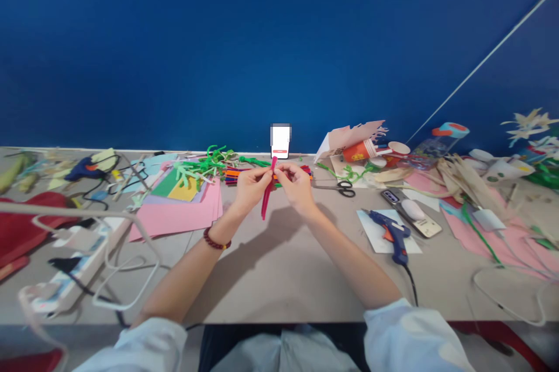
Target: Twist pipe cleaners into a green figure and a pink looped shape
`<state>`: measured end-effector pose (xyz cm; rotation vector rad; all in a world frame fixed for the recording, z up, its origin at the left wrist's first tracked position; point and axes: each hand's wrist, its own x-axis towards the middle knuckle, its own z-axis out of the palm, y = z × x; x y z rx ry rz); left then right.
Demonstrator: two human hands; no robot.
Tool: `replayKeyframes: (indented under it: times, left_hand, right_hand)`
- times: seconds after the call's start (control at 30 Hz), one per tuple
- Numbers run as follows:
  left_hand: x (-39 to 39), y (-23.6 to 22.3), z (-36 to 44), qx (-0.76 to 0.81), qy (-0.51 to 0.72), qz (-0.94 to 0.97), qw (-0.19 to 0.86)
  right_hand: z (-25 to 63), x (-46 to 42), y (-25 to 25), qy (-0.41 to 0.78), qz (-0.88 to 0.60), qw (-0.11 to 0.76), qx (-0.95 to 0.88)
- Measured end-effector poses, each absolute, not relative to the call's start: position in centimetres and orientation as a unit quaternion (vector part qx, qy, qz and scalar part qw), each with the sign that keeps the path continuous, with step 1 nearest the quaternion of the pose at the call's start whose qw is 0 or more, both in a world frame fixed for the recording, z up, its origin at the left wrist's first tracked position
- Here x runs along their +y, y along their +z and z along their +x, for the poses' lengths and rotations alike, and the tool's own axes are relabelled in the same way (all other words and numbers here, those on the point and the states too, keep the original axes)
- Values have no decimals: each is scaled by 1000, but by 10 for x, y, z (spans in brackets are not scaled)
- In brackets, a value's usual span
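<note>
The magenta stems (264, 204) are held up over the bench (283, 284), midway between its left and right ends and nearer its back edge, their lower ends hanging free toward the front edge. The left hand (253, 187) is closed on them in a fingertip pinch, likely because something so thin gives a whole palm little to hold. The right hand (297, 186) meets it from the other side, thumb and finger seemingly pinched on the same stems near the top, though the fingers hide the exact grip; two grips so close together probably keep the soft wire from bending elsewhere. Just behind the hands lies a bundle (232, 175) of coloured stems, presumably within easy reach. At the back edge a phone (280, 144) stands upright against the wall (279, 40), its screen toward the person, perhaps for viewing. The scissors (346, 188) lie right of the hands, apparently handy but out of the way. Toward the right end, the glue gun (390, 231) rests on a pale sheet (371, 245), which may shield the bench from drips, and its cord (411, 284) runs off toward the front edge.
</note>
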<state>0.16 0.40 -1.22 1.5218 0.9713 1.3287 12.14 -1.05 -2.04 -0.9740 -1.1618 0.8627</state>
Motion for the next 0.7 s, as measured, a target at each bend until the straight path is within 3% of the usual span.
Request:
replayKeyframes:
  times: [0.4,0.7]
  left_hand:
    - [9,-16,2,346,506,495,616]
    - [17,-13,-6,342,488,526,607]
  right_hand:
    - [136,-13,2,527,-382,571,-501]
    - [138,-7,-7,431,-418,608,-520]
